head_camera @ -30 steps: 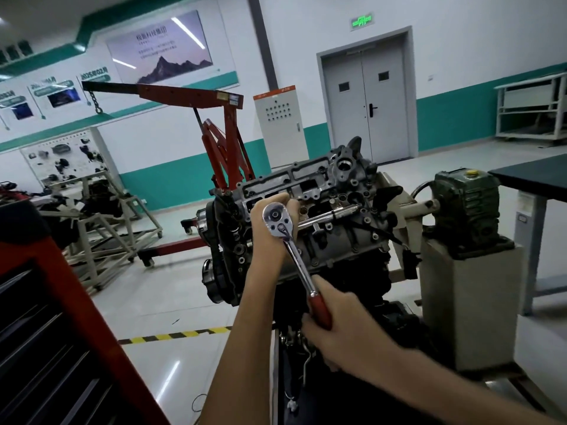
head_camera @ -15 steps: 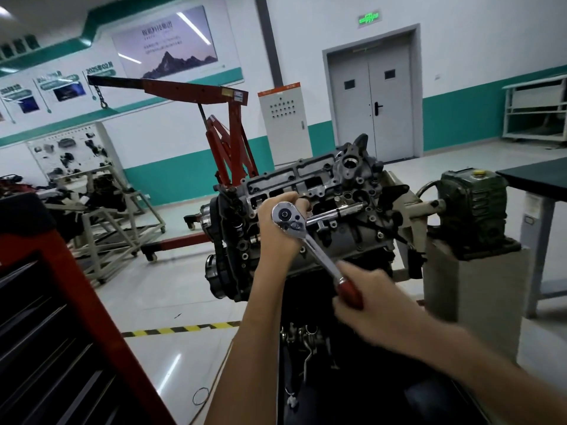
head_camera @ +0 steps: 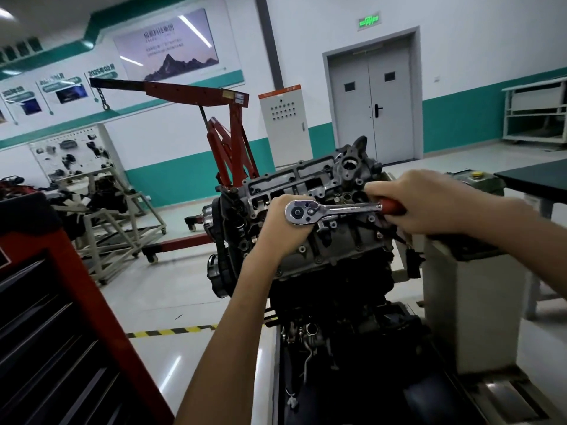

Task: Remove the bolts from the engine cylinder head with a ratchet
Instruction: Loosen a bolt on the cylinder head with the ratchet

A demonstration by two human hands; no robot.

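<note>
The grey engine cylinder head (head_camera: 325, 243) sits tilted on a stand in the middle of the view, its top face toward me. A chrome ratchet (head_camera: 334, 210) with a red grip lies level across it, head to the left. My left hand (head_camera: 285, 225) cups the ratchet head from behind and presses it against the cylinder head. My right hand (head_camera: 426, 204) is closed around the red handle at the right. The bolt under the ratchet head is hidden by the tool and my left hand.
A red tool cabinet (head_camera: 61, 317) stands close at the lower left. A red engine hoist (head_camera: 227, 130) is behind the engine. A grey pedestal (head_camera: 478, 302) with a green gearbox stands at the right, with a dark table (head_camera: 534, 179) beyond it.
My right hand has swung the ratchet handle counterclockwise, from pointing down-right to level at the right. My left hand has stayed on the ratchet head.
</note>
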